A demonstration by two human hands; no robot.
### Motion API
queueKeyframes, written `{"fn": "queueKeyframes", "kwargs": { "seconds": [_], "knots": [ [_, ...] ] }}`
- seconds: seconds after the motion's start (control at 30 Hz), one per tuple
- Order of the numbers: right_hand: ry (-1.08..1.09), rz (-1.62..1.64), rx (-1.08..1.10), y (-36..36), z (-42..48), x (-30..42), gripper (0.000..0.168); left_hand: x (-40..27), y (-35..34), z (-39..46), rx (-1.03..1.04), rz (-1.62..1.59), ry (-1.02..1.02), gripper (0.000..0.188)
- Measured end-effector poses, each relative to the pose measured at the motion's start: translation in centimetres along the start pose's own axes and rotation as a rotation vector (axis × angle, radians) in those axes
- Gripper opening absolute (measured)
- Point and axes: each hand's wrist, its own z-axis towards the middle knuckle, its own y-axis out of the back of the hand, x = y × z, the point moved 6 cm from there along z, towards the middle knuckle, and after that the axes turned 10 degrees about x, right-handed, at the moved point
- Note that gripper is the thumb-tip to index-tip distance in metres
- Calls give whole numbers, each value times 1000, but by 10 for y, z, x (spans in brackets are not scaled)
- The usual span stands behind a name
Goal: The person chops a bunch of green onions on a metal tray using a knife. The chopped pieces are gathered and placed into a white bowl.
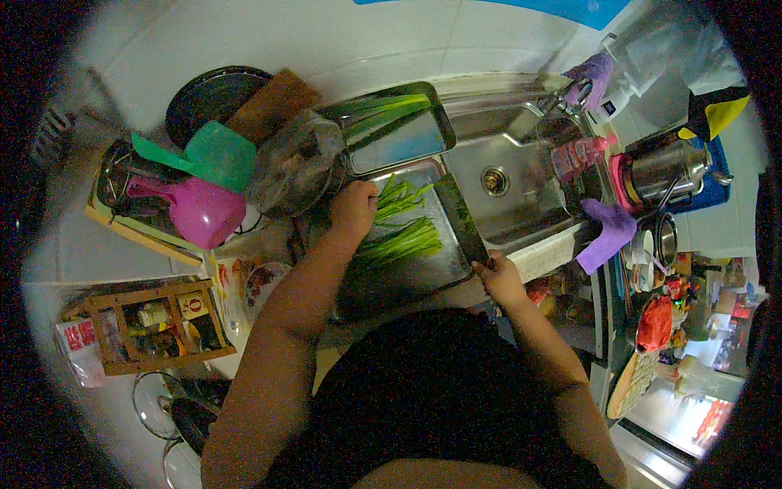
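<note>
In my right hand (pixel 501 280) is the handle of a broad-bladed cleaver (pixel 462 214). Bits of green stick to its dark blade, which slants along the sink side of a shallow metal tray (pixel 455 266). Cut green stalks, perhaps scallions or chives, lie on the tray in two bunches: an upper bunch (pixel 403 198) and a lower bunch (pixel 406 243). My left hand (pixel 355 211) is curled at the tray's left side, right against the upper bunch. Its fingertips are hidden, so whether it grips the stalks is unclear.
Behind lies another tray (pixel 449 125) with long green leaves. A steel sink (pixel 519 189) adjoins on the right, with a pink bottle (pixel 577 158) and purple cloth (pixel 608 235) by it. Leftward are a plastic-covered vessel (pixel 299 165), a pink plastic utensil (pixel 208 211) and a wooden rack (pixel 165 327).
</note>
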Motion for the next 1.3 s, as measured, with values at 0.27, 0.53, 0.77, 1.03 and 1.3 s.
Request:
{"fn": "queueKeyframes", "kwargs": {
  "seconds": [0.27, 0.53, 0.77, 1.03, 1.3],
  "knots": [
    [165, -259, -64, -3, -1, 14, 24, -21, -7, 12, 122, 105, -53, 6],
    [-12, -242, -6, -4, -3, 9, 38, -25, 10, 4, 64, -120, -72, 7],
    [87, -161, -37, -4, 1, -1, 25, -73, 40, -36, 141, -427, -76, 12],
    [416, -332, -168, 3, 8, -6, 25, -105, -60, -112, 500, 69, -339, 8],
    [100, -30, 78, 12, 4, 7, 18, -95, -70, -129, 176, 112, -314, 9]
  ]
}}
